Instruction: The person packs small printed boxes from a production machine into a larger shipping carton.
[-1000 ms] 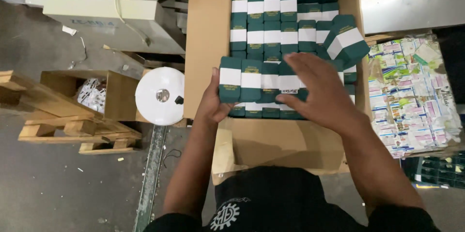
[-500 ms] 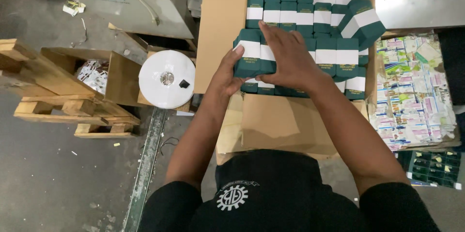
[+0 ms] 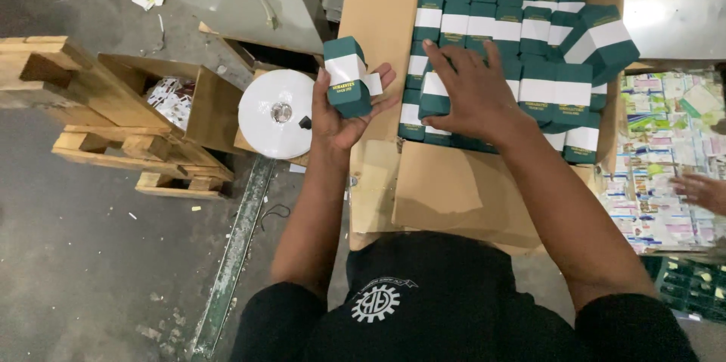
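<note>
Holding a small green-and-white box (image 3: 346, 76) in its palm, the left hand (image 3: 344, 108) is raised just left of the big cardboard carton (image 3: 378, 21), fingers curled up around the box so that it stands tilted, one white band facing up. The right hand (image 3: 469, 93) lies flat and spread on the packed boxes (image 3: 484, 6) inside the carton, its fingertips pressing on one box at the near left end of the rows; whether it grips that box or only rests on it cannot be told. The two hands are apart, the left outside the rows, the right on top of them.

The boxes in the carton stand in tight rows, green with white bands, and one box (image 3: 601, 40) at the right edge sits askew on top of the others. A carton flap (image 3: 439, 188) folds out toward the person's dark shirt.

Left of the left hand lies a white roll of tape (image 3: 276, 112), beside an open brown box (image 3: 181, 105) and a wooden pallet (image 3: 106, 120) on the concrete floor (image 3: 91, 271). To the right, a stack of colourful printed sheets (image 3: 665, 158) lies next to the carton, and another person's hand (image 3: 699, 192) reaches over it.
</note>
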